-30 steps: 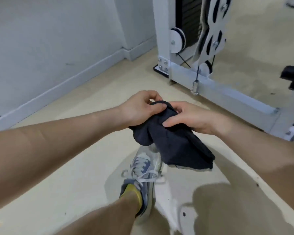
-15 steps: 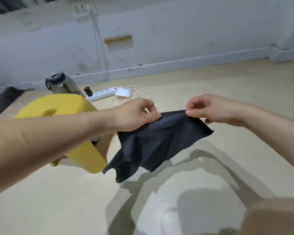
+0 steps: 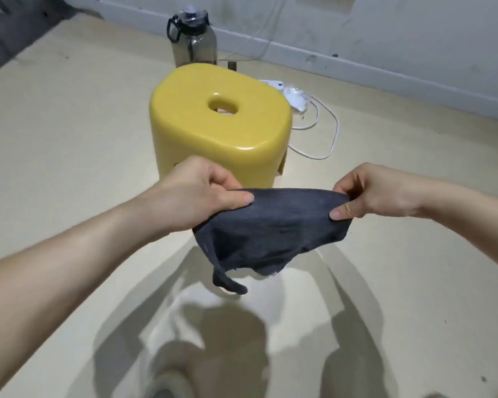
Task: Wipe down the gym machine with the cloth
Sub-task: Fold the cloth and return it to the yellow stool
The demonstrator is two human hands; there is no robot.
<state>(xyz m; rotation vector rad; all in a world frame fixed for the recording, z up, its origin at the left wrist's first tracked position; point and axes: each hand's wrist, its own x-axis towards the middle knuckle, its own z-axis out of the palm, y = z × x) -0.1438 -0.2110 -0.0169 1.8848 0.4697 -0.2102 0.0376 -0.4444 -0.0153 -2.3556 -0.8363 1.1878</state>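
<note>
A dark grey cloth (image 3: 270, 228) hangs stretched between my two hands above the beige floor. My left hand (image 3: 204, 191) pinches its left top edge between thumb and curled fingers. My right hand (image 3: 368, 191) pinches the right top edge the same way. The lower part of the cloth droops, with a loose corner dangling at the bottom. The gym machine is out of view.
A yellow plastic stool (image 3: 222, 124) with a hole in its seat stands right beyond my hands. Behind it are a dark water bottle (image 3: 193, 38), a white power strip (image 3: 273, 83) and a looping white cable (image 3: 325, 133) near the wall.
My view has turned away from the white gym machine toward the stool and wall. The bunched cloth has been spread out between both hands, and the stool now sits centred ahead.
</note>
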